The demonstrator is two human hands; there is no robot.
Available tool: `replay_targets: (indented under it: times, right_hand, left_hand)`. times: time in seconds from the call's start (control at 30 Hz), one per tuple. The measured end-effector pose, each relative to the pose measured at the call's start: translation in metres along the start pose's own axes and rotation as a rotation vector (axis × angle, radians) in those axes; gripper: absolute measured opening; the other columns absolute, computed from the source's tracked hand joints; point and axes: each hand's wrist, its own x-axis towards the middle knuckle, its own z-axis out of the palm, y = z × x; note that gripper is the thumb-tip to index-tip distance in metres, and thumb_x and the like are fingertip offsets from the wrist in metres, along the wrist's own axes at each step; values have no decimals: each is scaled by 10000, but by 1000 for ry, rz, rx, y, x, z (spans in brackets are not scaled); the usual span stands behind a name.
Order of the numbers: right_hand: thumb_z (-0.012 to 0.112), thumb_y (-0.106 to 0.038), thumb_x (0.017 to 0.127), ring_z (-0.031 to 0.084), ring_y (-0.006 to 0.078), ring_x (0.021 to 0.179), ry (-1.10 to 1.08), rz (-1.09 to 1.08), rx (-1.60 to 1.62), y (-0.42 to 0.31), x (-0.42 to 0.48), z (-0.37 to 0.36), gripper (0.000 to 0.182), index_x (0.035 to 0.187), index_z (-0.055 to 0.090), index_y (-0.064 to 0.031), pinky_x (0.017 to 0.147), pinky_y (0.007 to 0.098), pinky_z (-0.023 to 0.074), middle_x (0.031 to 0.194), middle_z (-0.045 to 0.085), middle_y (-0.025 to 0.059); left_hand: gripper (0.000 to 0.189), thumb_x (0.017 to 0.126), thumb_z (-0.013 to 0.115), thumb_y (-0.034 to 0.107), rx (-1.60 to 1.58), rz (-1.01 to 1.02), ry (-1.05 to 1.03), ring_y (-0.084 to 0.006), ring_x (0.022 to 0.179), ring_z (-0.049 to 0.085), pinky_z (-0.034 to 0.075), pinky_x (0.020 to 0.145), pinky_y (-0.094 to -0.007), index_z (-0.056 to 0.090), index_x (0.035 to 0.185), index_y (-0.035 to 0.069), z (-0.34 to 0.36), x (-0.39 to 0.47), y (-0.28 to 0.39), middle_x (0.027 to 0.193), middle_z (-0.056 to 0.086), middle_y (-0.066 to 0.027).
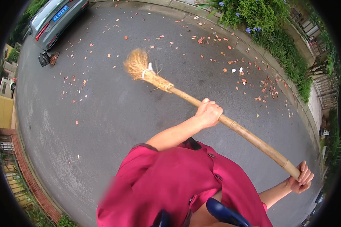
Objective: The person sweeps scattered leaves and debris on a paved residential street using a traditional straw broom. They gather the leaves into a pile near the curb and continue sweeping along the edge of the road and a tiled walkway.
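Note:
A broom with a bamboo handle (253,136) slants across the view from lower right to upper left. Its straw head (137,65) is over the asphalt and slightly blurred, with a white tie (147,71) around it. My left hand (209,113) is wrapped around the middle of the handle. At the handle's near end, my right hand (301,178) grips the bamboo, out to the right of my body. Whether the bristles touch the ground I cannot tell. Fallen leaves (267,88) lie scattered on the road, thickest along the right kerb.
A grey car (59,22) is parked at the upper left. Behind it on the ground sit a black bag (44,59) and a dustpan-like container (54,58) holding leaves. A kerb (261,54) with grass and shrubs (253,14) curves along the right. A brick edging (31,170) borders the left.

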Motion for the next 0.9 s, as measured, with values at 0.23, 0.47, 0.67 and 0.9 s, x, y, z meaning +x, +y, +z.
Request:
replay_targets:
  times: [0.23,0.47,0.67,0.9]
  right_hand:
    - [607,-283,835,407,102,527,-85,537,342,233,6,75,330,640,375,-152,769,329,366,502,355,-57]
    - [597,-189,838,464,163,739,-629,1158,747,458,-73,375,232,692,432,-116,938,413,348,634,447,4]
    - [595,-76,816,510,174,806,-960,1286,868,488,-170,577,144,730,479,-82,965,430,329,715,521,30]
    - [592,-69,794,509,197,786,-792,1112,674,514,-96,548,156,707,464,-88,941,425,358,687,517,45]
  left_hand:
    - [42,596,599,129,270,-622,-200,-236,682,580,383,661,-387,566,615,110,-90,-221,-89,643,588,-58]
    - [65,624,583,61,560,-1472,49,-290,815,560,415,732,-418,584,686,81,-235,-494,-127,758,597,-91]
    - [88,644,611,43,674,-1995,266,-325,828,554,449,751,-417,604,724,79,-306,-660,-115,808,586,-132]
    - [128,599,612,2,414,-1659,315,-346,876,532,429,830,-439,591,709,66,-285,-593,-252,813,575,-148]
